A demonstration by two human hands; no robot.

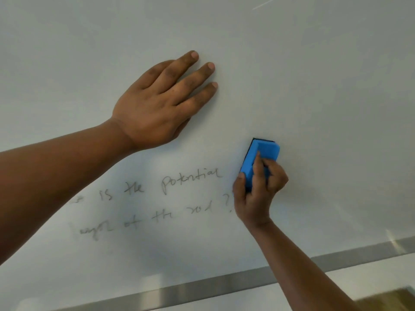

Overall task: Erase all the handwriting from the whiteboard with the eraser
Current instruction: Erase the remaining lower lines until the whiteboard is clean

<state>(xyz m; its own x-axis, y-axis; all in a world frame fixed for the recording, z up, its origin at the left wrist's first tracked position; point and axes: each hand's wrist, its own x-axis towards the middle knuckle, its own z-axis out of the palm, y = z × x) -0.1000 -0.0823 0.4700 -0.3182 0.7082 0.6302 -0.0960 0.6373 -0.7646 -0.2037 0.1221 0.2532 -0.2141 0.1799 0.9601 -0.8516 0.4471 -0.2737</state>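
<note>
The whiteboard (314, 86) fills almost the whole view. Two lines of faint dark handwriting (157, 198) run across its lower middle, reading "is the potential" and below it "of the rod ?". My right hand (258, 194) grips a blue eraser (260, 160) with a black felt face, pressed to the board just right of the word "potential". My left hand (161, 102) lies flat on the board above the writing, fingers spread, holding nothing. My left forearm hides the start of both lines.
A grey metal frame strip (224, 286) runs along the board's lower edge, rising to the right. A patch of brown surface (390, 301) shows in the bottom right corner. A thin light streak (265, 4) marks the board's top right.
</note>
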